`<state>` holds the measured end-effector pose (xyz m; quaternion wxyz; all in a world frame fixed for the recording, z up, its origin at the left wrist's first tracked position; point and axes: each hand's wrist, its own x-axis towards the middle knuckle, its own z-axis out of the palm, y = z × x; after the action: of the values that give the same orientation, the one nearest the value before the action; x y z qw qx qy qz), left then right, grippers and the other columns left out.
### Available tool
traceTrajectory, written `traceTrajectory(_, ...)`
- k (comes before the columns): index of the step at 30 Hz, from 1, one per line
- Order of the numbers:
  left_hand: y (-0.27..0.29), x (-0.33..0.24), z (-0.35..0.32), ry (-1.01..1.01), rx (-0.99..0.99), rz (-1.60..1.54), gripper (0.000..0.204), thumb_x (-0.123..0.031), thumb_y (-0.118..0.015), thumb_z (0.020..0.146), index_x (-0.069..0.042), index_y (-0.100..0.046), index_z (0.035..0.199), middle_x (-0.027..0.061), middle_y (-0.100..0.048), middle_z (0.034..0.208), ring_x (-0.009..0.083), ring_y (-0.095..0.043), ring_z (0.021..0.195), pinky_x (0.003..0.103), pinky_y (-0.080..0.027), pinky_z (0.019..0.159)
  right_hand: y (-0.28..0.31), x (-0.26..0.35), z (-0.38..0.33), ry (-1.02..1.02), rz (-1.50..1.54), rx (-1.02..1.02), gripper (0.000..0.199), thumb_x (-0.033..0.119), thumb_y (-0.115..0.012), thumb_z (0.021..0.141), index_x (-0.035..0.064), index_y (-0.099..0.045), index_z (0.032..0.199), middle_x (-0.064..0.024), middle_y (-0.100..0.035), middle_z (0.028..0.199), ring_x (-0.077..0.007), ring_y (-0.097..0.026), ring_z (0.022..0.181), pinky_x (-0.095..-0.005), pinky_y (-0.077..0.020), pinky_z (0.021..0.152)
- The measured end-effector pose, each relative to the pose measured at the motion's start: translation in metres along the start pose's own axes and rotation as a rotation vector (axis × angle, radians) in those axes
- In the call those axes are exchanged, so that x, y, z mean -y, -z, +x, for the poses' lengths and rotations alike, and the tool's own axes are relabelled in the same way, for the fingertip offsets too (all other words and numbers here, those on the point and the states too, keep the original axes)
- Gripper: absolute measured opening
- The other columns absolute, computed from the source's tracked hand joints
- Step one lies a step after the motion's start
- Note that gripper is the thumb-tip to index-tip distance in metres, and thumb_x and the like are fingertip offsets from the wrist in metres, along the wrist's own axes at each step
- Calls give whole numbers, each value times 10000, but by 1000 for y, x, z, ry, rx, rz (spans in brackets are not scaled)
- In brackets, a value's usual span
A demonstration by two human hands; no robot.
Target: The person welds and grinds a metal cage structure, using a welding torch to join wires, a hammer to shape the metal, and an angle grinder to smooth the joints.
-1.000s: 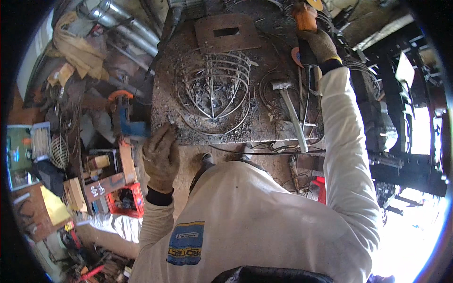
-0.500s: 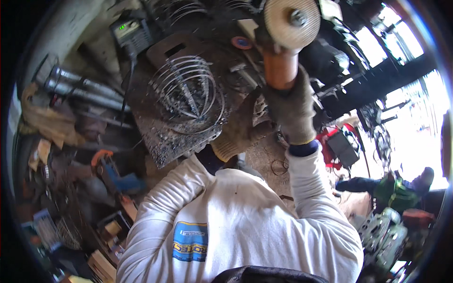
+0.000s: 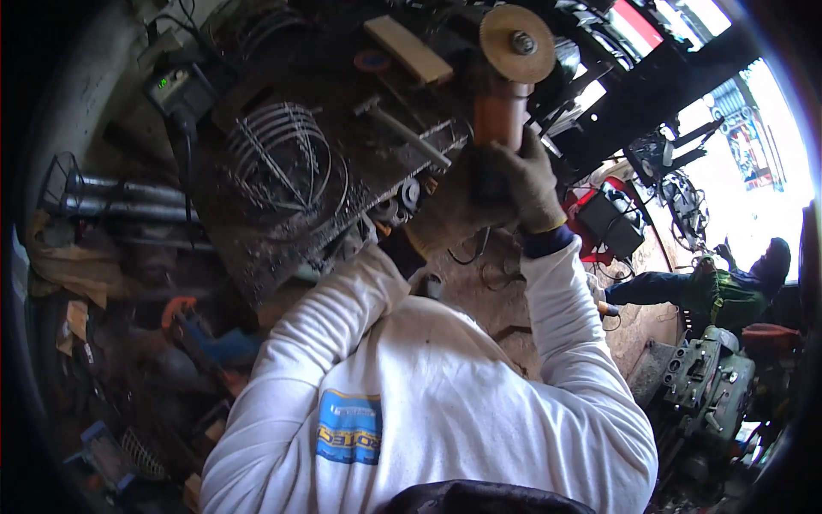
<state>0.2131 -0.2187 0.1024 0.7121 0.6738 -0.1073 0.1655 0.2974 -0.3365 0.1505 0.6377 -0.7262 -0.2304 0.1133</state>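
My right hand, in a knitted work glove, is closed around the orange body of an angle grinder. The grinder stands upright in front of me, its round tan disc at the top. My left hand, also gloved, is beside the grinder's dark lower end. Shadow hides its fingers, so I cannot make out whether it touches the tool. Left of my hands, a cage of bent metal rods sits on a dark, grimy workbench. A hammer lies on the bench nearer the grinder.
A wooden block lies at the bench's far side. A welding machine with a lit display stands far left, near metal pipes. Metal rings are at the bench edge. At right are a person and a green machine.
The view has shifted, with the bench and cage now farther left. The grinder has moved slightly left in the picture, and my left hand has come closer to its lower end.
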Motion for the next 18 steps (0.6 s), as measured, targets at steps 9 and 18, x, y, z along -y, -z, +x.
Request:
traceTrajectory(9, -28, -14, 5, 267, 165, -197, 834, -303, -859, 799, -57, -390, 1442, 119, -581, 1281, 224, -607, 1170, 335, -553, 940, 49, -56, 9, -151, 616, 182, 636, 180, -808, 803, 32, -523, 1352, -88, -652, 1169, -193, -660, 1035, -353, -547, 922)
traceTrajectory(18, -51, 34, 1, 465, -94, 555, 937, -352, -930, 715, -28, -404, 1418, 136, -628, 1249, 223, -664, 1099, 371, -579, 924, 53, -76, 8, -177, 647, 82, 580, 273, -735, 914, 31, -508, 1390, -99, -632, 1263, -199, -636, 1126, -372, -511, 996)
